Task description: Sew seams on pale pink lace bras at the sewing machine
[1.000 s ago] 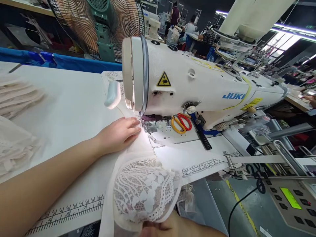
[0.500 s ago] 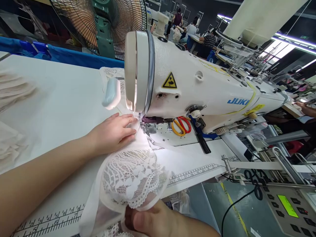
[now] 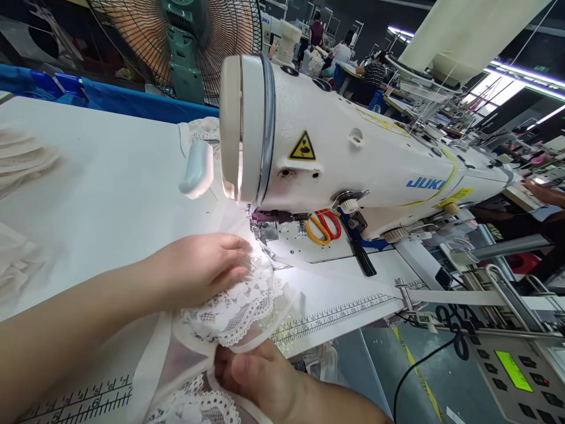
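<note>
A white lace bra (image 3: 241, 309) lies in front of the sewing machine (image 3: 335, 147), one lace cup close to the presser foot (image 3: 256, 227) and the other hanging toward me. My left hand (image 3: 205, 268) rests flat on the upper cup, its fingers stretched toward the needle area. Lower down, my right hand (image 3: 265, 380) grips the bra between its two cups, thumb on top; its other fingertips are partly hidden by fabric. A narrow white tape (image 3: 282, 259) runs from the presser foot to the right.
Red and yellow-handled scissors (image 3: 318, 228) and a black-handled tool (image 3: 364, 259) lie under the machine arm. Stacked pale fabric pieces (image 3: 22, 156) sit at left. A fan (image 3: 185, 47) stands behind the table. A control panel (image 3: 514, 371) is at lower right. Several people work in the background.
My left hand has moved back from the needle, toward me, onto the lace cup. The bra has shifted, showing more of the lower cup. My right hand keeps its grip, slightly farther left.
</note>
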The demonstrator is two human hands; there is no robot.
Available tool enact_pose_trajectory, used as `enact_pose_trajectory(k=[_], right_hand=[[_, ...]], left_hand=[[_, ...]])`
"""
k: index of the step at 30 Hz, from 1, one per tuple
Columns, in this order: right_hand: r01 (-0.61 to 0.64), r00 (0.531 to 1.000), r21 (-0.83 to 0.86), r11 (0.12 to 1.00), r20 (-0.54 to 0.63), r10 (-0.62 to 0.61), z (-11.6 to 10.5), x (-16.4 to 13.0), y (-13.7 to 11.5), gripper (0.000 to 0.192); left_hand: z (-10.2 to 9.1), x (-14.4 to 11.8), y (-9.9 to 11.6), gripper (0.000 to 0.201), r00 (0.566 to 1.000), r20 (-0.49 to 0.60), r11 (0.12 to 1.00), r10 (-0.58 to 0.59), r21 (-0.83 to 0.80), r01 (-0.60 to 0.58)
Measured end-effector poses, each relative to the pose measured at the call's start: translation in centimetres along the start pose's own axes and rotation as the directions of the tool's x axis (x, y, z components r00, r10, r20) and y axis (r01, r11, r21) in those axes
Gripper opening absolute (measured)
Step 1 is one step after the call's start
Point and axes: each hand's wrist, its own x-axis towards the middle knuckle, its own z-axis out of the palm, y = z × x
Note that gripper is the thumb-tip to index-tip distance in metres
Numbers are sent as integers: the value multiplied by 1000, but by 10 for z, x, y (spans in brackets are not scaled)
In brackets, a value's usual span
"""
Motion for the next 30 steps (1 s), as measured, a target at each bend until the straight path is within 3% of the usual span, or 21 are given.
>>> enact_pose_trajectory(k=[4,8,15,18,25,30], right_hand=[[-51,999,262,964,21,47,-1,1,7,64],[-66,997,293,954,-25,76,0,4,6,60],[18,998,339,941,-59,2,9,18,-4,59],[33,995,379,925,-97,4,8,21,1,49],[99,995,417,904,-48,-87,12,23,-4,45],[100,995,402,910,-29,-96,15,24,-6,38]], left_hand=[[0,-1,10,56,998,61,996,-22,-87,27],[-7,0,14,52,995,73,994,-70,-80,76],[-7,5,13,55,994,74,996,-78,-39,81],[-3,7,12,61,997,64,999,-36,37,34],[-3,10,21,59,983,62,931,175,315,-186],[-1,12,25,55,979,55,893,194,403,-199]])
